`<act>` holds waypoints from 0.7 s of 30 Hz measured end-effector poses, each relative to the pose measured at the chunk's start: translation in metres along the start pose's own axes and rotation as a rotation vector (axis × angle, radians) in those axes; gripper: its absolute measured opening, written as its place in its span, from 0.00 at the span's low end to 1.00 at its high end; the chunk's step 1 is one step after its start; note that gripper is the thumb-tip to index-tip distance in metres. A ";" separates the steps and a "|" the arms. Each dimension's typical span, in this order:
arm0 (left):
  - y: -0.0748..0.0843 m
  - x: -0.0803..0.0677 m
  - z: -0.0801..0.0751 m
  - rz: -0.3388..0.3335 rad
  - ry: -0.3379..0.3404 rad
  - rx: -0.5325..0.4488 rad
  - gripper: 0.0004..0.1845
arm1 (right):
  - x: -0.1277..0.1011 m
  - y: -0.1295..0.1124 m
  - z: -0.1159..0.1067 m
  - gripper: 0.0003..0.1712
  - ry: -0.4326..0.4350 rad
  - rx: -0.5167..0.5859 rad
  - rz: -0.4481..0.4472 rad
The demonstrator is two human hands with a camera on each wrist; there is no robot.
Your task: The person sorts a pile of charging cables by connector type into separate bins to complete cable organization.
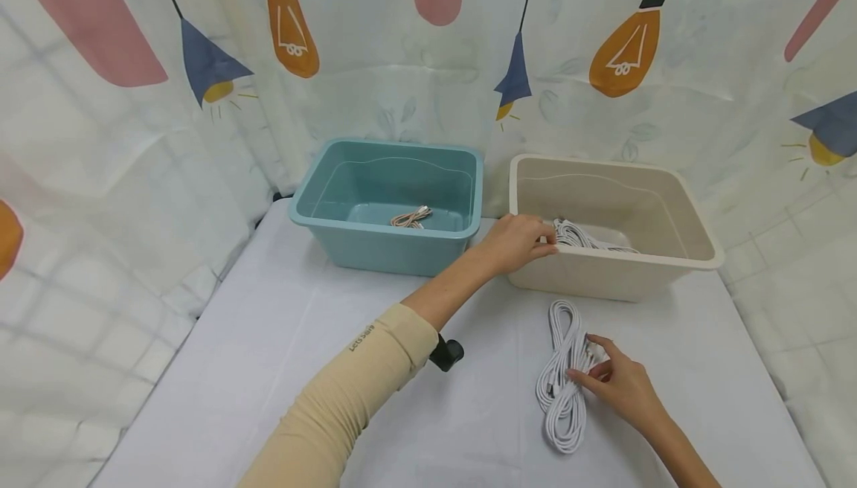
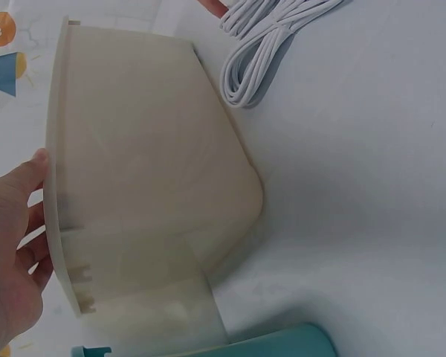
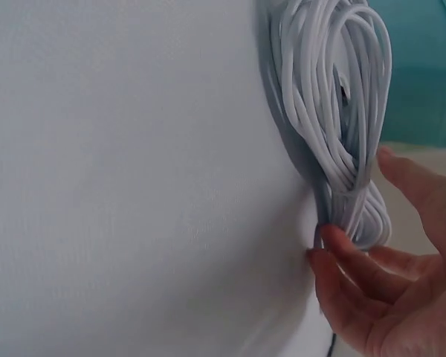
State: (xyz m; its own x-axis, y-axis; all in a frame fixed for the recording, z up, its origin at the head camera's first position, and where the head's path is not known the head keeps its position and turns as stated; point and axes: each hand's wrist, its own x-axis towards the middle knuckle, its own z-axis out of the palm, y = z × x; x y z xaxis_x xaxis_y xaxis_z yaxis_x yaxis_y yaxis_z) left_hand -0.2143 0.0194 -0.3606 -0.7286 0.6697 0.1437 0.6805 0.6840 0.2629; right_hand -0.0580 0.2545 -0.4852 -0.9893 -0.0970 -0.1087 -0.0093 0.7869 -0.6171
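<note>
A beige plastic bin (image 1: 602, 272) stands at the back right. My left hand (image 1: 518, 242) grips its front rim near the left corner, thumb outside and fingers over the edge; in the left wrist view the fingertips are partly hidden behind the rim. Inside the bin lies a bundle of white cable (image 1: 576, 235). In front of it, a long coiled white cable (image 1: 562, 406) lies on the white table. My right hand (image 1: 623, 387) holds this coil at its middle from the right side, between thumb and fingers. The right wrist view shows the coil (image 3: 327, 89) gathered at its waist.
Left of the beige bin is a teal bin (image 1: 388, 250) with a small beige cable bundle (image 1: 411, 217) inside. A white cloth covers the table (image 1: 268, 369). Behind the bins hangs a curtain (image 1: 415, 94) printed with lamps and bulbs.
</note>
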 end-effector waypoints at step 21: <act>0.001 0.000 -0.001 -0.005 0.002 0.001 0.14 | 0.001 -0.005 0.005 0.42 0.050 0.067 0.087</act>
State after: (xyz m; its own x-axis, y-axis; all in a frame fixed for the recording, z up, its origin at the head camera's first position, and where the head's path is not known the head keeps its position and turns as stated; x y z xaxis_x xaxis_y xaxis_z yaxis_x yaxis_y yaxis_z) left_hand -0.2139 0.0197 -0.3597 -0.7319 0.6660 0.1439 0.6771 0.6873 0.2629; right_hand -0.0585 0.2476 -0.4863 -0.9921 0.0017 -0.1257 0.0846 0.7486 -0.6576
